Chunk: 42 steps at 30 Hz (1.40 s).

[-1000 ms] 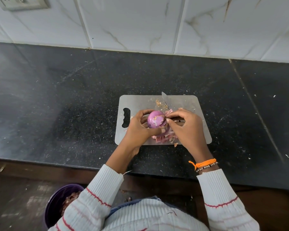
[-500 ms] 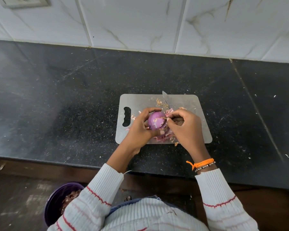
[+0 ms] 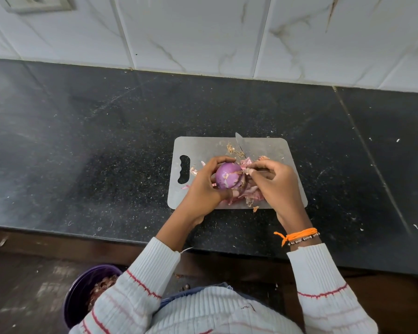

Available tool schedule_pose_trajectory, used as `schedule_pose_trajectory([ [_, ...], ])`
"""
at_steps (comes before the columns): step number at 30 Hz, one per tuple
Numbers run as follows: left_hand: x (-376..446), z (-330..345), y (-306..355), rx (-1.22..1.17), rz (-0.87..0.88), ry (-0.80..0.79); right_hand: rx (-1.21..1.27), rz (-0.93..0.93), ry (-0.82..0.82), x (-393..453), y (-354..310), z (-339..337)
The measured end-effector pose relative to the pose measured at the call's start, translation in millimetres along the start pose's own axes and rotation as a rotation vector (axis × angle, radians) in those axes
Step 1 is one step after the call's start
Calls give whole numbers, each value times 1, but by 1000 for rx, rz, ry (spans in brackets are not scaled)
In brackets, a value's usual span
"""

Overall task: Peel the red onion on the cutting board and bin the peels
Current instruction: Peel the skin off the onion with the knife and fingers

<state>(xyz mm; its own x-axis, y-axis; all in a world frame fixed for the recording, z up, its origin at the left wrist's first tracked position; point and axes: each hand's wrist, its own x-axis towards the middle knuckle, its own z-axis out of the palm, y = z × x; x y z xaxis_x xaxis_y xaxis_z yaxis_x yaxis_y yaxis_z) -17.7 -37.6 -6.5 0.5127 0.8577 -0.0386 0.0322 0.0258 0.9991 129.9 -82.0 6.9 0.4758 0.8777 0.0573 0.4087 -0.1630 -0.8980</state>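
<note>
Left hand [image 3: 204, 186]: fingers curled round the red onion [image 3: 228, 175], gripping it just above the cutting board [image 3: 270, 147]. Right hand [image 3: 274, 183]: thumb and fingertips pinched on a flap of skin at the onion's right side; knife [image 3: 240, 143] handle apparently lodged in the same hand, blade projecting away over the board's far edge. Handle itself hidden, so hold on the knife judged, not confirmed.

Onion: mostly bare and glossy purple on the upper face, pale papery scraps clinging to it, looser layers hanging at the lower right. Held over the board's middle, not resting flat on it.

Loose peels [image 3: 247, 197] heaped on the board beneath and beside the hands; dry root fibres [image 3: 234, 150] near the blade; one scrap off the board's near edge on the black countertop [image 3: 106, 153].

Purple bin [image 3: 82, 292] on the floor at lower left, partly behind the left sleeve, peelings visible inside.

Step in hand, by judgement: stripping the remaining outer skin, peeling well advanced but unfinished. Binning of this onion's peels not yet done.

Next move calls for: steady pull on the pinched flap away from the bulb, left hand turning the onion to expose remaining patches; blade kept pointed clear of the fingers. Then gathering of the heap, stray scrap included, for the bin.
</note>
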Motion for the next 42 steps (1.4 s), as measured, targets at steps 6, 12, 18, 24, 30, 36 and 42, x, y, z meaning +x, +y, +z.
schedule_pose_trajectory([
  [6, 1, 0, 1, -16, -15, 9, -28, -70, -28, 0, -1, 3],
  [12, 2, 1, 3, -63, -34, -7, -68, -88, 54, 3, 2, 5],
  [18, 5, 1, -2, -179, -92, 15, -67, -56, 129, 3, 7, 5],
  [24, 9, -5, -3, -215, -98, 58, -85, -29, 159, 7, 13, -3],
  [30, 7, 1, 4, -107, -31, 17, -27, -166, 41, 4, -1, 5],
  [36, 5, 2, 6, -13, 14, -31, -101, -209, 67, 5, 0, 9],
  [42, 5, 4, 3, 30, 24, -34, -135, -162, 66, 4, 0, 10],
])
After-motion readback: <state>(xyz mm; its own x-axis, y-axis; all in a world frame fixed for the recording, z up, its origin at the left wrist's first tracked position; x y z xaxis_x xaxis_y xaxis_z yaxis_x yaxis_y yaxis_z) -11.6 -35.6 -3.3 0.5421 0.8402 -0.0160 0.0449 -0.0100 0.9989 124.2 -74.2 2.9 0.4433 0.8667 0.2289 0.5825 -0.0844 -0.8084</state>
